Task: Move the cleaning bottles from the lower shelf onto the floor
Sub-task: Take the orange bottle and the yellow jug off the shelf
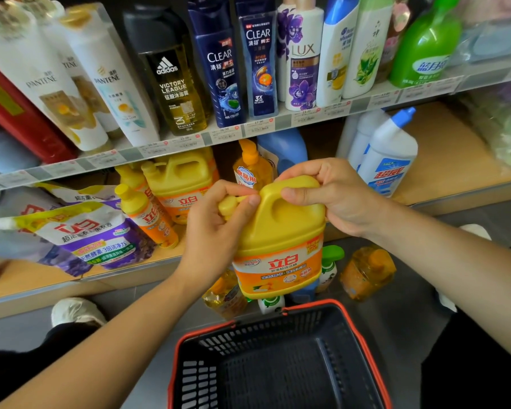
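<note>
You have the yellow jug (278, 231) up in both hands, off the lower shelf (443, 149) and hanging over the floor (410, 320), just beyond the basket (263, 335). Your left hand (219, 225) is curled round the cap and neck on the jug's left. Your right hand (331, 196) is clamped on the top handle, thumb over it. On the floor under the jug there's an orange bottle (366, 273) to the right and a green-capped bottle (331, 261) just beside it. Far side, on the shelf: a second jug (180, 178), a pump bottle (252, 169), a blue jug (283, 146), a white bottle (387, 157) at right and a pouch (86, 231) lying at left.
</note>
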